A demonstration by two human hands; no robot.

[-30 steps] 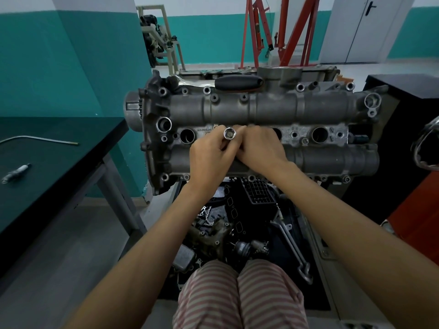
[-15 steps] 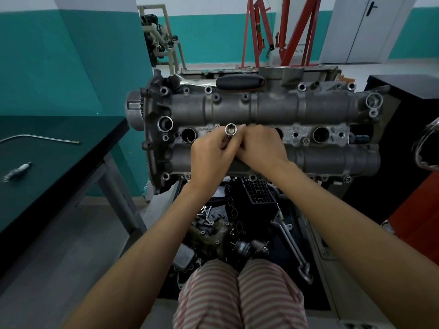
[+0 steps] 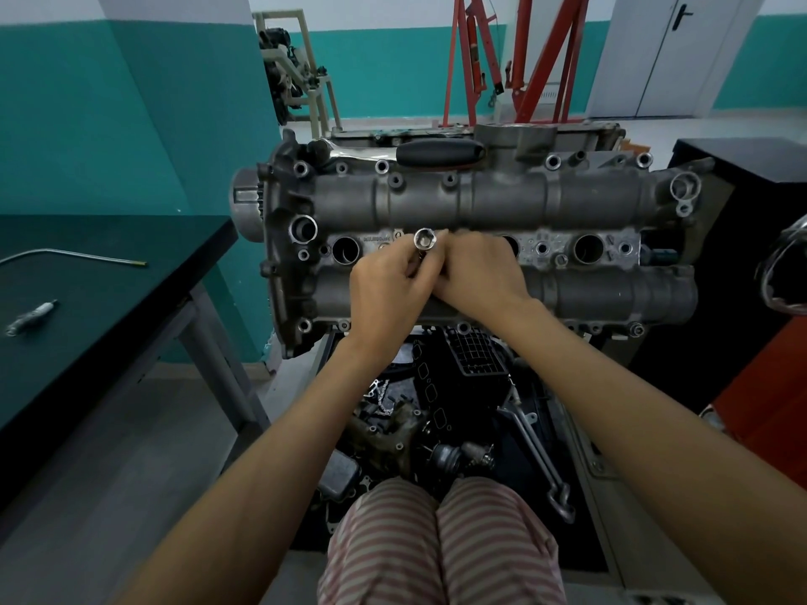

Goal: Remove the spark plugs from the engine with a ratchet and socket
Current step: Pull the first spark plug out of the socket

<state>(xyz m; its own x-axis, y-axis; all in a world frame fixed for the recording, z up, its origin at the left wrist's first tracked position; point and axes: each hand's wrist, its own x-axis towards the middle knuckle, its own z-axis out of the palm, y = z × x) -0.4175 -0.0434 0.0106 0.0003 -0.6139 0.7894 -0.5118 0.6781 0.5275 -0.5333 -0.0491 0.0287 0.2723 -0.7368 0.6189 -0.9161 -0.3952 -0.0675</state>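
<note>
While the left hand (image 3: 388, 294) is pinching the shiny round steel socket (image 3: 425, 240) over the grey cast-metal engine (image 3: 502, 203), the right hand (image 3: 478, 277) is curling around something hidden beside it; loosened fingers could be dropping the socket into an open plug well (image 3: 345, 250).

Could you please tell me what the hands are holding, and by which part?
Both hands, left and right, grip the silver metal socket by its shaft, just below its open end.
</note>
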